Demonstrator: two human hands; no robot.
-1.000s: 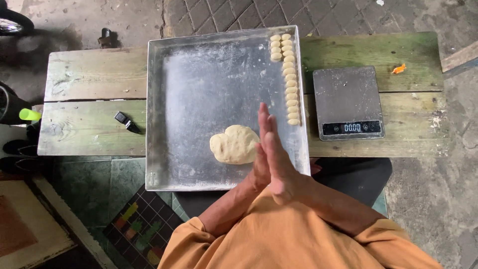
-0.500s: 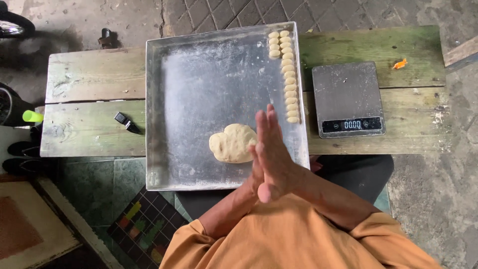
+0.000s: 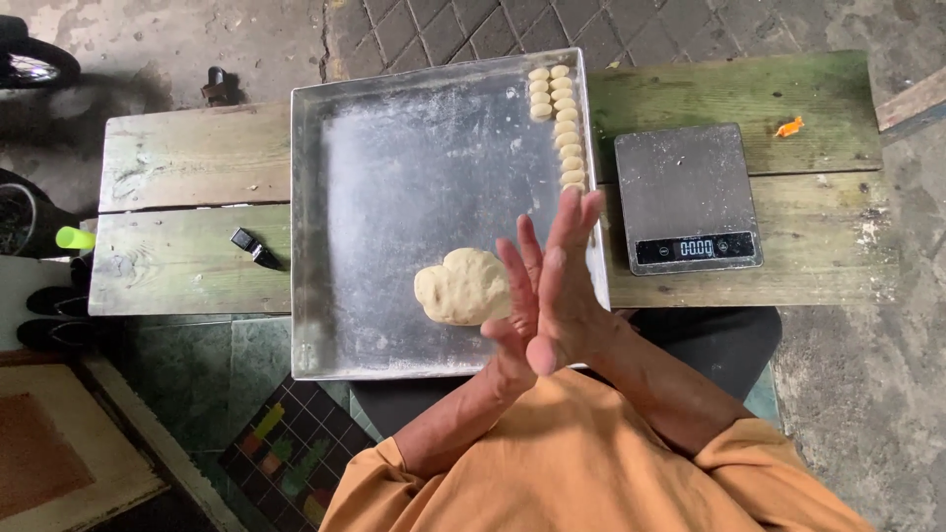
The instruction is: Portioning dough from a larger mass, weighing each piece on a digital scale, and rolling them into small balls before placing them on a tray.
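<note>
My left hand [image 3: 514, 300] & right hand [image 3: 564, 286] are pressed flat palm to palm, fingers straight and together, over the near right corner of the big square metal baking tray [image 3: 394, 187]. Compared w/ a sec ago the right palm has slid fwd over the left, so its fingertips now poke further toward the far side; looks like a rolling rub, prob w/ a small bit of dough between the palms, but I can't tell, nothing shows between them. The pale lump of dough [image 3: 460, 287] sits where it was, on the tray near its near edge, just left of my hands, not touched. The row of small pale dough pieces [image 3: 560, 123] along the tray's right edge is unchanged. Grey digital kitchen scale [image 3: 688, 195] stands on the green-stained wooden bench [image 3: 187, 207] just right of the tray, nothing on it.
</note>
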